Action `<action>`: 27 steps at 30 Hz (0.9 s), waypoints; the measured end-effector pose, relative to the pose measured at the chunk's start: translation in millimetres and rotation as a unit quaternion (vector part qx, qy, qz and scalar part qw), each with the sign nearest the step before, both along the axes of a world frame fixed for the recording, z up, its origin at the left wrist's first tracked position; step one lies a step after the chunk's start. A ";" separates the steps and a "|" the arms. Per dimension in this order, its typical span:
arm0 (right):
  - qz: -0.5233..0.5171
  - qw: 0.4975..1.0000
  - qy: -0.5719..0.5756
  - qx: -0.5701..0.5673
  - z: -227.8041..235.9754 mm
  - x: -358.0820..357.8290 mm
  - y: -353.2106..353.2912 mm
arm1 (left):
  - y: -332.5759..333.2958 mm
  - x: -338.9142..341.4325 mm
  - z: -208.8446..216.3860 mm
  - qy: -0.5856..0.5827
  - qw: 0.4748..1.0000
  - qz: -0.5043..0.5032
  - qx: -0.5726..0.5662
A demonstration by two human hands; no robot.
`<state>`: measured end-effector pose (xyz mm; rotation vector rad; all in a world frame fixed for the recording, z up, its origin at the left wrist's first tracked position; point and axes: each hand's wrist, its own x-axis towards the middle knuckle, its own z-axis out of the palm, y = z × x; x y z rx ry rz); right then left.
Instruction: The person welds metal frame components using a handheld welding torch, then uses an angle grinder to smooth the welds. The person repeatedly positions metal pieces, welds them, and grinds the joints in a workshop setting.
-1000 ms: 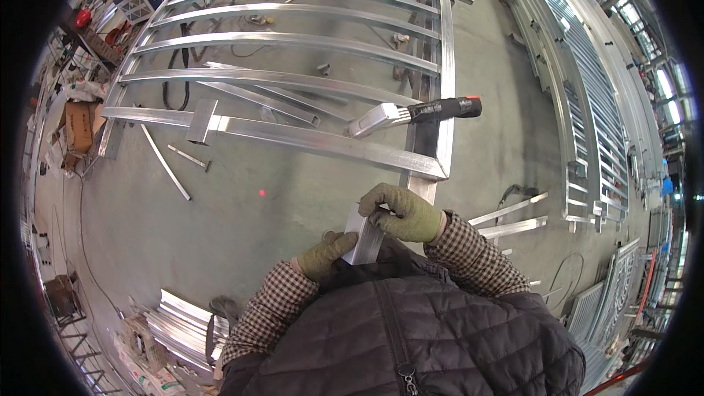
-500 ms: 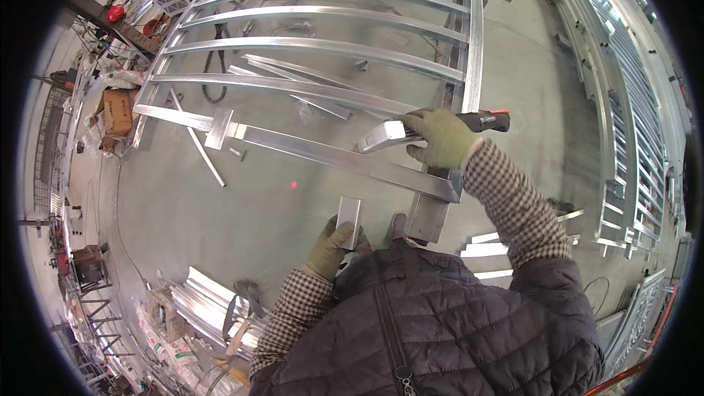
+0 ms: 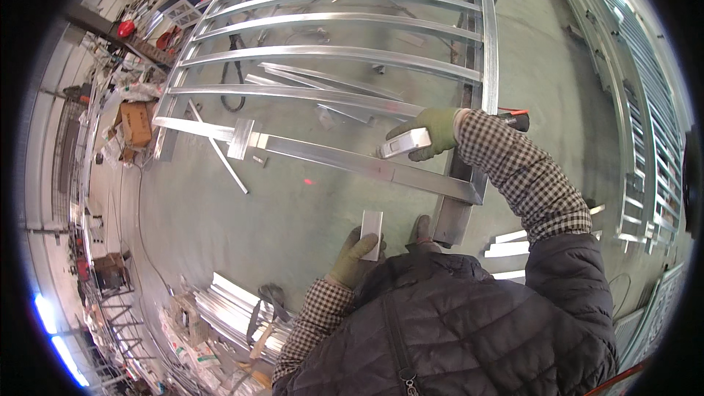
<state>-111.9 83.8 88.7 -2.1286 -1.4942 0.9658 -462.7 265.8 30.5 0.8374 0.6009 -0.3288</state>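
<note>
The right hand, in an olive-green work glove, has left the short, silver, rectangular metal piece that both hands were on 1 second ago, and is now at the silver-and-black elongated hand tool just right of centre. Its fingers are bent around the tool's middle, showing on 2 sides of the silver end; how tightly they press, I cannot tell. The tool lies by the near right corner of the large, silver, barred metal frame that fills the upper centre. That leaves the metal piece to 1 hand: the left hand, gloved alike, is closed on it at lower centre, thumb across its face, other fingers mostly hidden. The piece stands roughly upright in view, apart from the frame, above the grey-green floor.
</note>
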 end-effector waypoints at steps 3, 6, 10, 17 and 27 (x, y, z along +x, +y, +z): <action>-0.087 0.990 0.020 0.106 16.0 -15.4 -32.6 | 16.6 13.2 -1.9 -0.025 0.999 -0.042 -0.004; -0.208 0.949 -0.018 0.236 33.4 -56.9 -82.7 | 30.4 31.6 -2.8 -0.029 0.997 -0.076 0.007; -0.453 0.740 0.306 0.393 34.8 -158.0 -137.7 | 44.8 62.6 -14.6 -0.045 0.987 -0.137 0.065; -0.738 0.572 -0.021 0.357 -0.4 -333.2 -139.6 | 54.4 86.0 -23.1 -0.073 0.979 -0.184 0.053; -0.680 0.656 0.028 0.327 -39.1 -406.9 -129.7 | 40.9 104.3 -15.2 -0.030 0.986 -0.151 0.063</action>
